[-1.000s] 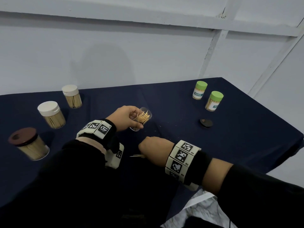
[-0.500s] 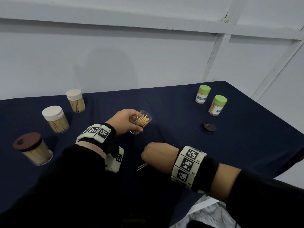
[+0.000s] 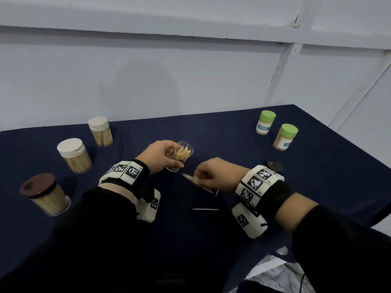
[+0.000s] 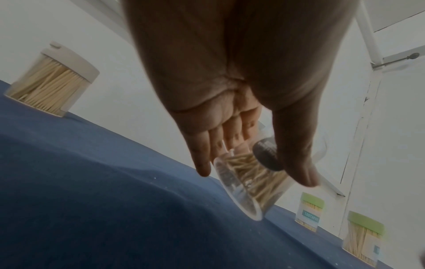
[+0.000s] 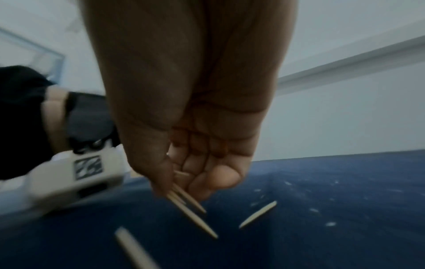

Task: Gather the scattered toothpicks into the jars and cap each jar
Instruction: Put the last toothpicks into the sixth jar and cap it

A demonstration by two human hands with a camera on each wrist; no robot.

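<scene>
While tilted, open jar point(image 3: 181, 155): gripped by left hand point(image 3: 159, 155), mouth toward 2 o'clock.
Right hand point(image 3: 215, 174): pinching a toothpick bundle point(image 3: 191, 178), at 4 o'clock from jar.
Loose toothpick point(image 3: 205, 209): on cloth point(image 3: 317, 187), at 6 o'clock.

— Dim in here, isn't it? Flat grey light, no glare on the wall point(image 3: 148, 81), only a faint soft shadow on it behind the table point(image 3: 317, 176).

— Yes, and the wide lens bows the wall's ledge at the edges.

— The wrist views look worse. The right hand point(image 5: 195, 127) is smeared, and the loose toothpicks point(image 5: 257, 214) under it are blurred.

— The left hand point(image 4: 241, 91) is dark against the bright wall, and the green-capped jars point(image 4: 361, 238) go soft.
</scene>
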